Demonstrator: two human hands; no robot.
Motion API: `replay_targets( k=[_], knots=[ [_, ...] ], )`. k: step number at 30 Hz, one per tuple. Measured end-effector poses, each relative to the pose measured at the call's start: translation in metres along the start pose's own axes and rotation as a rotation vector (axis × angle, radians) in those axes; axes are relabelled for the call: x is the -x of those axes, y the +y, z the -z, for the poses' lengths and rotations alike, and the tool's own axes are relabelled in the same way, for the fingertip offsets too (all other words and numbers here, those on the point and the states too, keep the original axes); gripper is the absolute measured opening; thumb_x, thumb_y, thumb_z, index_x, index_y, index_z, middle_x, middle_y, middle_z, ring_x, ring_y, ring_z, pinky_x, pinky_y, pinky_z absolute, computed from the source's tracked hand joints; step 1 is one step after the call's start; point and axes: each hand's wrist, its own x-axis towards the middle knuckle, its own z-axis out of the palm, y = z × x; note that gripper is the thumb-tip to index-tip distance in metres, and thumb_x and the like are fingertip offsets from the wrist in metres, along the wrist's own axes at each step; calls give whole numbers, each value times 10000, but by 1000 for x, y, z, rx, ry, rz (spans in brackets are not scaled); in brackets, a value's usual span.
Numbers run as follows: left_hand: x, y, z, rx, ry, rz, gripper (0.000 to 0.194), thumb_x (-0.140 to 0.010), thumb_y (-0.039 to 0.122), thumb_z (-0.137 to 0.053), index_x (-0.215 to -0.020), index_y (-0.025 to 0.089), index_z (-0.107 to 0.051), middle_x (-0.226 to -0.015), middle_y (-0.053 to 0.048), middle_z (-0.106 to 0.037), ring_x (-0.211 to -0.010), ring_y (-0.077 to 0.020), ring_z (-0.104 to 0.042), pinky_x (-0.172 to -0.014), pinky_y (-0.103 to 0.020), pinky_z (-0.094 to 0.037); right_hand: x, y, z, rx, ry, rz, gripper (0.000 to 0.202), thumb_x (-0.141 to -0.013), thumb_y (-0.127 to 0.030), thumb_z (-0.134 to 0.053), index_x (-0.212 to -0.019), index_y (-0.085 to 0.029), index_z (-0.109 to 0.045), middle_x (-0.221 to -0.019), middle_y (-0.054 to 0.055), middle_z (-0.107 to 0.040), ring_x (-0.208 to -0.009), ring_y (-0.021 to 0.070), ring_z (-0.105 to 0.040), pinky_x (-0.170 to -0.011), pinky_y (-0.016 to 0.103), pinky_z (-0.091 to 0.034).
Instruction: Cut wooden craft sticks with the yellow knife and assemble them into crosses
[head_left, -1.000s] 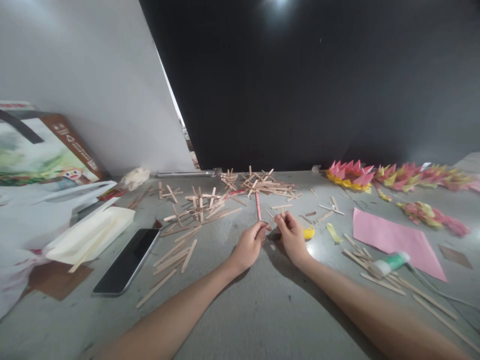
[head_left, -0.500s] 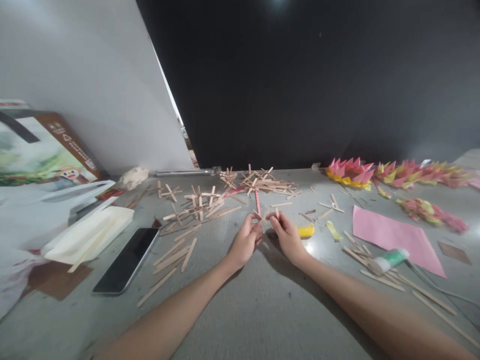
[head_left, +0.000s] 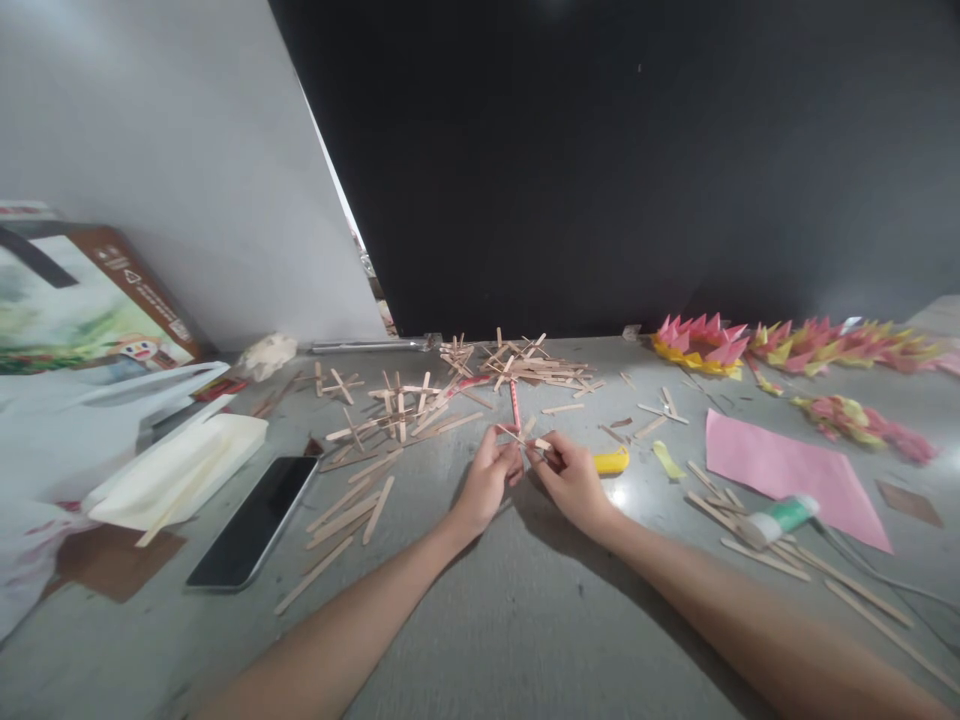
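Near the middle of the grey table, my left hand [head_left: 487, 478] is closed, pinching a thin wooden craft stick [head_left: 513, 434] between thumb and fingers. My right hand [head_left: 571, 480] is closed too, its fingertips on a short craft stick piece [head_left: 541, 444] close to the left hand's stick. Whether the two pieces touch is too small to tell. Just beyond the fingers lies a red patterned strip [head_left: 514, 405]. Right of my right hand rests a yellow tool handle [head_left: 612, 461], partly hidden by the hand.
Behind my hands spreads a heap of crossed craft sticks [head_left: 540, 366]. On the left are loose sticks [head_left: 341, 520], a phone [head_left: 253, 522] and a white tray [head_left: 240, 440]. Pink paper [head_left: 787, 470], a glue stick [head_left: 780, 522] and folded paper flowers [head_left: 701, 348] lie on the right.
My right hand has come slightly down and left toward my left hand. The stick piece in it, upright before, now lies flatter. My left hand has barely moved.
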Motion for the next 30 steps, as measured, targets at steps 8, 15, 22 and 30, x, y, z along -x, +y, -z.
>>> replay_targets(
  k=[8, 15, 22, 30],
  knots=[
    [-1, 0, 1, 37, 2, -16, 491, -844, 538, -790, -1096, 216, -520, -603, 98, -452, -541, -107, -436, -541, -223, -346, 4, -1, 0, 77, -19, 117, 140, -943, -287, -604, -966, -212, -721, -639, -41, -526, -556, 145, -427, -577, 272, -349],
    [-2, -1, 0, -18, -14, -60, 507, -873, 632, -741, -1038, 210, -513, -608, 83, -494, -551, -112, -455, -552, -230, -367, 5, 3, -1, 53, -4, 89, 177, -941, -297, -599, -1003, -212, -741, -598, -46, -518, -530, 147, -419, -555, 268, -356],
    [-4, -5, 5, 84, 93, 36, 515, -821, 654, -770, -997, 210, -577, -668, 70, -450, -555, -93, -424, -530, -211, -294, 7, -2, 0, 27, -90, 105, 127, -944, -285, -621, -1021, -227, -703, -643, -48, -498, -572, 153, -442, -589, 274, -373],
    [-5, 0, 5, 184, 134, 69, 551, -702, 570, -908, -815, 189, -526, -618, 101, -346, -493, -48, -286, -491, -186, -228, 2, -1, -6, -478, -50, -55, 300, -1051, -519, -488, -1225, -275, -493, -811, -39, -486, -627, 149, -455, -575, 271, -427]
  ],
)
